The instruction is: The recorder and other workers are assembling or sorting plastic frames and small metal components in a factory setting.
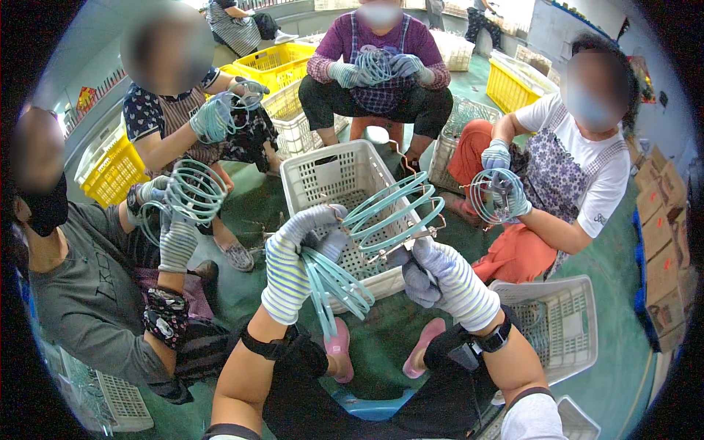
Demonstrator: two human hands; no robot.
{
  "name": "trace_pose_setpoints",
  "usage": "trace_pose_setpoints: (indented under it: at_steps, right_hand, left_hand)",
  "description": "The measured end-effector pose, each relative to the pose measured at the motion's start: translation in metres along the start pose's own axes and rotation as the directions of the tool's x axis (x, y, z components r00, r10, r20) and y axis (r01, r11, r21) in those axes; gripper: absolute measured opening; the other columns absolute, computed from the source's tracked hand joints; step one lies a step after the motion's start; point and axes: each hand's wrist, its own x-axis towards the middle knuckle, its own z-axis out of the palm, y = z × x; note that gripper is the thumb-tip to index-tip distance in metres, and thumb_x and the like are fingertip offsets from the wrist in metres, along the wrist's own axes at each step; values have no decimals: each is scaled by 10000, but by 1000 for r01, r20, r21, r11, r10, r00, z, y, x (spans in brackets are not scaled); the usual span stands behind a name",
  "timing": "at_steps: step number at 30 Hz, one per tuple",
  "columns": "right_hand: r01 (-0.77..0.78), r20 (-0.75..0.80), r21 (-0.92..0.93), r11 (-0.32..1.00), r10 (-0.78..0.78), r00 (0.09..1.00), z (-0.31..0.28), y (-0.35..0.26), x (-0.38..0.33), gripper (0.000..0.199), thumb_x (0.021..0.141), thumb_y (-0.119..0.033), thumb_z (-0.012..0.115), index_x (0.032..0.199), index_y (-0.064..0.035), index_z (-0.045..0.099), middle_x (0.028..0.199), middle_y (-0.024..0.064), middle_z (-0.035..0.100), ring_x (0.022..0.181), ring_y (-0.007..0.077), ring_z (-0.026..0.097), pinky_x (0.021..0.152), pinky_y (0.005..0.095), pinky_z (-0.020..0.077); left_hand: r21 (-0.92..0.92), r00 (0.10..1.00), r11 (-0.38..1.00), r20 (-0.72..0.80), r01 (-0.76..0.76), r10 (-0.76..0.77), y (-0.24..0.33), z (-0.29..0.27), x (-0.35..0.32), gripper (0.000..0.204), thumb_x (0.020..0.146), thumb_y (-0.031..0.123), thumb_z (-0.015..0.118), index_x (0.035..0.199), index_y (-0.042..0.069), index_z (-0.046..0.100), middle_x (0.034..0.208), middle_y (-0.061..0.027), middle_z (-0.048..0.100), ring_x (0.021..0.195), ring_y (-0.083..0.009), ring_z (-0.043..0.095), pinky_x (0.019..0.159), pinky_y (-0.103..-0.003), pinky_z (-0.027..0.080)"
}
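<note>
1. Head view looks down on the person's two gloved hands, raised over a white perforated plastic basket [323, 180] that stands on the green floor [616, 367].
2. The left hand [293, 257], in a striped knit glove, has its fingers closed around a bundle of pale teal wire loops [334, 282]; the loops fan downward and to the right from the fist.
3. The right hand [433, 271], in a matching striped glove, grips the lower edge of a teal wire coil [392, 213], its fingers curled about the place where the wire ends meet.
4. That coil is held in the air above the basket's right half, tilted, with its rings stacked one above the other; it sits just beside the left hand's thumb, and I cannot tell whether they touch.
5. A black wristband [495, 339] circles the right wrist, and a black strap [268, 345] wraps the left forearm.
6. Pink slippers [339, 348] show on the person's feet below the hands.
7. Four other people sit around the basket, each in gloves and each holding a similar teal coil: two at the left, one at the top, one at the right.
8. Yellow crates [275, 62] stand behind them, and a second white basket [565, 323] lies near the right forearm.
</note>
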Motion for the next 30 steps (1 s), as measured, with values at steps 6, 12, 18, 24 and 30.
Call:
trace_pose_setpoints:
  at_steps: [6, 12, 18, 24, 30]
  right_hand:
    - [94, -57, -299, 949, -116, 992, 0, 9, 7, 345, 813, -370, 612, 943, -54, 565, 722, 11, 568, 532, 64, 504, 451, 187, 366]
    - [379, 180, -576, 724, -340, 923, 4, 39, 16, 458, 803, -321, 628, 1174, -67, 541, 826, 15, 623, 623, 71, 570, 513, 197, 421]
    - [234, -173, -139, 962, -256, 951, 6, 19, 11, 295, 821, -247, 626, 1023, -40, 567, 793, 53, 623, 567, 94, 574, 494, 190, 463]
    - [253, -213, 113, 961, -225, 951, -10, 4, 3, 278, 840, -265, 618, 995, -38, 582, 773, 50, 616, 562, 101, 577, 510, 220, 477]
    - [288, -209, 68, 955, -269, 940, -7, 4, 2, 303, 838, -269, 619, 1024, -37, 563, 791, 59, 613, 602, 121, 572, 532, 237, 470]
  left_hand:
    - [147, 996, 989, 91, -1, -12, -2, -1, 5, 198, 813, -22, 568, 990, 35, 634, 821, -40, 638, 734, -82, 563, 683, -233, 463]
    - [120, 972, 988, 205, 95, -118, -12, -1, -3, 306, 751, -61, 563, 1048, 0, 600, 915, -120, 645, 836, -140, 610, 766, -261, 480]
    - [260, 926, 922, 323, -288, 198, -4, -13, 7, 306, 809, 44, 529, 1107, -15, 565, 984, -69, 630, 835, -141, 591, 782, -269, 475]
    - [-546, 981, 833, -104, 83, -165, -2, -11, 1, 299, 881, 214, 559, 1093, 3, 565, 1042, -73, 613, 803, -88, 584, 663, -194, 479]
    - [-460, 952, 849, -27, 259, -305, 9, -6, -4, 557, 893, 537, 404, 1174, 69, 514, 1008, -79, 598, 440, -18, 319, 396, -154, 234]
